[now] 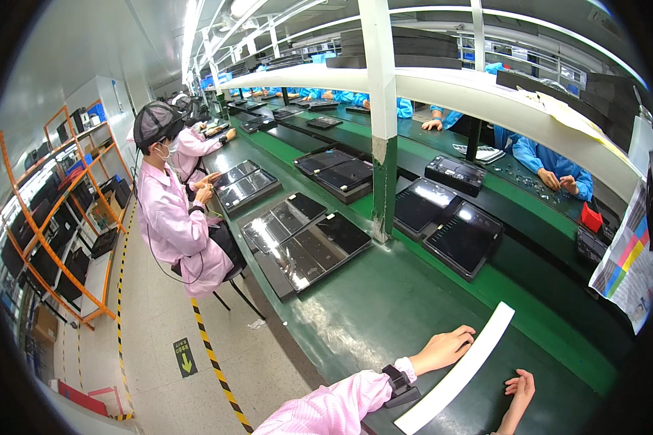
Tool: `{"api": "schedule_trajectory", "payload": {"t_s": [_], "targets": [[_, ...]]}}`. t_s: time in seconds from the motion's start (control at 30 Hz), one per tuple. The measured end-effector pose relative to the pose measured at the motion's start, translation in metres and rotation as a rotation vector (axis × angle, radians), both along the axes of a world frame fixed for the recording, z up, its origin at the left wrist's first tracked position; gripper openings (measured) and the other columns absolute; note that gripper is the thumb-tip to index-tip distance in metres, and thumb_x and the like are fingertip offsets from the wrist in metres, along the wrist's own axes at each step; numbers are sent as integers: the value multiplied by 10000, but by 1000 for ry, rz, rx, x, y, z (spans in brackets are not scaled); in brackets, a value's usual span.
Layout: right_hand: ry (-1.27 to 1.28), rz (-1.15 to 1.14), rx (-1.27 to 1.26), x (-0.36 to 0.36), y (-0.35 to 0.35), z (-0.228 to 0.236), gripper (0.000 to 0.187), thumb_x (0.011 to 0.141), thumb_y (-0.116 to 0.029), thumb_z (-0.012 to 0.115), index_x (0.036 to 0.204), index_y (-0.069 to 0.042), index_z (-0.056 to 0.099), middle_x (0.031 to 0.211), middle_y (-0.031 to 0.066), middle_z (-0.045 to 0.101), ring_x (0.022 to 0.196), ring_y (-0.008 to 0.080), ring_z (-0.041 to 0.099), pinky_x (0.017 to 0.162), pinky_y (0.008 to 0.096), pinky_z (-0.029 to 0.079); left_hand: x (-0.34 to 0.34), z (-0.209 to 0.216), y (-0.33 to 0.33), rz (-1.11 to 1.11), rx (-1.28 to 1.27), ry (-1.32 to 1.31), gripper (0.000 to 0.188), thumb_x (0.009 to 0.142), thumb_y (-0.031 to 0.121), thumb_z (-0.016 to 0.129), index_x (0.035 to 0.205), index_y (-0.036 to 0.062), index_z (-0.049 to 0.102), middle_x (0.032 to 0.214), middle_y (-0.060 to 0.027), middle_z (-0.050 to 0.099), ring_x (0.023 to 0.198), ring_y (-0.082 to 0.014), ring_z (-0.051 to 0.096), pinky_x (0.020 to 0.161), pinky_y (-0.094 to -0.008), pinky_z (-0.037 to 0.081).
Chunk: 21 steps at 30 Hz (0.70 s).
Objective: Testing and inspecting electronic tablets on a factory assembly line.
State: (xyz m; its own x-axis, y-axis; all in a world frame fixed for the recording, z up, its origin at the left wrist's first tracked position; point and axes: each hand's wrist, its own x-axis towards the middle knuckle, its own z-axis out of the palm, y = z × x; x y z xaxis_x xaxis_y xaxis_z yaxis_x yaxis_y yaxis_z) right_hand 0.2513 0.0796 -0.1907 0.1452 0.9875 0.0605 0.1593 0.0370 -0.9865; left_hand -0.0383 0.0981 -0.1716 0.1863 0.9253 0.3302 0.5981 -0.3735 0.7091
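A long white strip (461, 368), slightly bowed in this view, lies on the green workbench (374, 308) in front of me. Along its left side rests my left hand (445, 349), back up, with fingers stretched toward the strip's edge; whether they touch it I cannot tell. A pink sleeve and a black wristband (399, 384) cover that forearm and wrist. My right hand (519, 397) is on the strip's other side, near the lower edge, apart from it. Its fingers are loosely bent and spread, with nothing visible in them.
Ahead on the bench sit black trays with dark glossy panels (308, 246). A white-and-green post (384, 145) rises beside them, under a white shelf (515, 105). Co-workers in pink (178, 210) sit along the left side; others in blue (551, 163) work across the bench.
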Motion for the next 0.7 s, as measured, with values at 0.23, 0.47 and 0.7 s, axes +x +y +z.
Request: {"api": "schedule_trajectory", "payload": {"t_s": [0.23, 0.47, 0.7], "targets": [[17, -15, -9, -7, -4, 10, 204, 971, -162, 448, 996, -18, 592, 662, 24, 580, 532, 41, 465, 492, 176, 372, -1, -2, 1, 58, 47, -13, 205, 915, 202, 501, 1022, 46, 580, 1230, -37, 527, 827, -273, 642, 723, -375, 517], [13, -6, -2, -4, -2, 5, 208, 973, -167, 448, 1004, -19, 590, 663, 24, 582, 528, 39, 467, 491, 172, 374, -1, -1, 1, -9, -6, 9, 208, 916, 204, 501, 1024, 44, 578, 1232, -42, 526, 836, -276, 642, 725, -376, 519], [-13, -4, -6, 5, 2, -6, 206, 974, -156, 433, 1005, -22, 586, 659, 35, 591, 509, 43, 475, 479, 171, 384, 0, -2, 1, -9, 9, 2, 206, 911, 201, 504, 1023, 43, 577, 1229, -42, 527, 839, -276, 642, 728, -378, 519]]}}
